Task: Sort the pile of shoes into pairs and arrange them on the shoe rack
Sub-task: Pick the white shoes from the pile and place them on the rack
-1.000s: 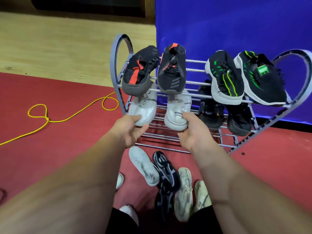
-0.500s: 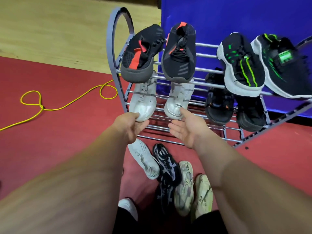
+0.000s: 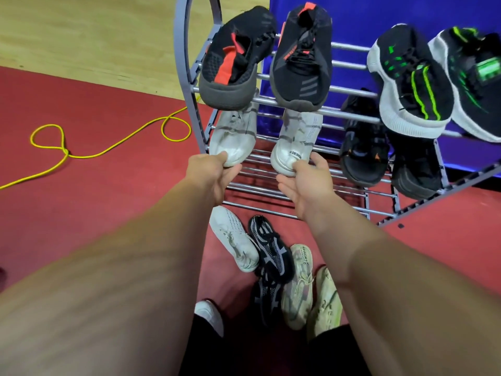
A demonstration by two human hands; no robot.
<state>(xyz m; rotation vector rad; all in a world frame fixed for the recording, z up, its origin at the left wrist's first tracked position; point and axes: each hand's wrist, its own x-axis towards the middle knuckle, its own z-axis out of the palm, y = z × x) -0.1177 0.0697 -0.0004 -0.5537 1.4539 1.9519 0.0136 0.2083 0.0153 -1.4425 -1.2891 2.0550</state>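
Note:
A grey metal shoe rack [image 3: 187, 77] stands in front of me. Its top shelf holds a black-and-red pair [image 3: 230, 63] and a black-and-green pair [image 3: 412, 82]. On the middle shelf sit two white shoes and a black pair [image 3: 363, 150]. My left hand [image 3: 214, 175] pinches the toe of the left white shoe [image 3: 233, 137]. My right hand [image 3: 306, 185] cups the toe of the right white shoe [image 3: 295, 139] between thumb and fingers. On the floor below lie a white shoe [image 3: 233, 240], two black patterned shoes [image 3: 271, 251] and two cream shoes [image 3: 296, 283].
Another white shoe [image 3: 208, 313] lies by my knee, partly hidden. A yellow cable [image 3: 108, 147] loops over the red mat [image 3: 95, 199] left of the rack. A blue panel [image 3: 379, 12] stands behind the rack. The bottom shelf bars [image 3: 260, 191] carry nothing.
The view has moved closer to the rack. My right hand, which let go of the right white shoe half a second ago, is on its toe again. My left hand keeps its hold.

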